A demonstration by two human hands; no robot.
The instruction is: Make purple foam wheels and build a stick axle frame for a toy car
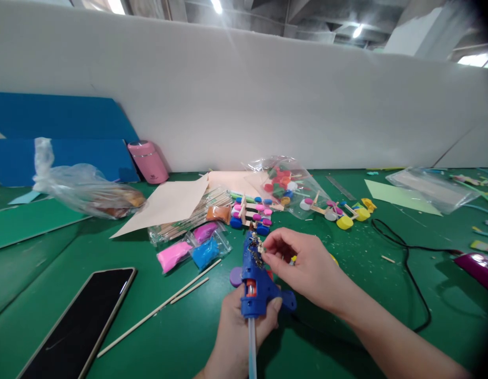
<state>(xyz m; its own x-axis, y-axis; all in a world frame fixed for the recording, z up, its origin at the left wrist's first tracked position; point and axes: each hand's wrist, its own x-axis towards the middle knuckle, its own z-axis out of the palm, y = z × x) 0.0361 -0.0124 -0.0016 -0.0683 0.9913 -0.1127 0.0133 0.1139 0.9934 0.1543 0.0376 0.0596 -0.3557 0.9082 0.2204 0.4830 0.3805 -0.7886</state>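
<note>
My left hand (236, 321) is wrapped round a blue hot glue gun (252, 279), its nozzle pointing away from me. A clear glue stick (252, 342) sticks out of the back of the gun. Dark and whitish lumps of residue cling to the front of the barrel. Against that side, my right hand (303, 263) is closed with thumb and forefinger together, and what lies between the fingertips is too small to make out. Beyond the nozzle stand little wooden-stick pieces with coloured round caps (252, 213). A purple cap (236, 276) lies left of the gun.
Bags of pink and blue clay (204, 250), wooden sticks (157, 313) and a phone (80, 323) lie to the left. A bag of caps (285, 184) sits at the back. Rightward are a black cable (407, 263), a purple device (478, 268) and yellow caps (345, 222).
</note>
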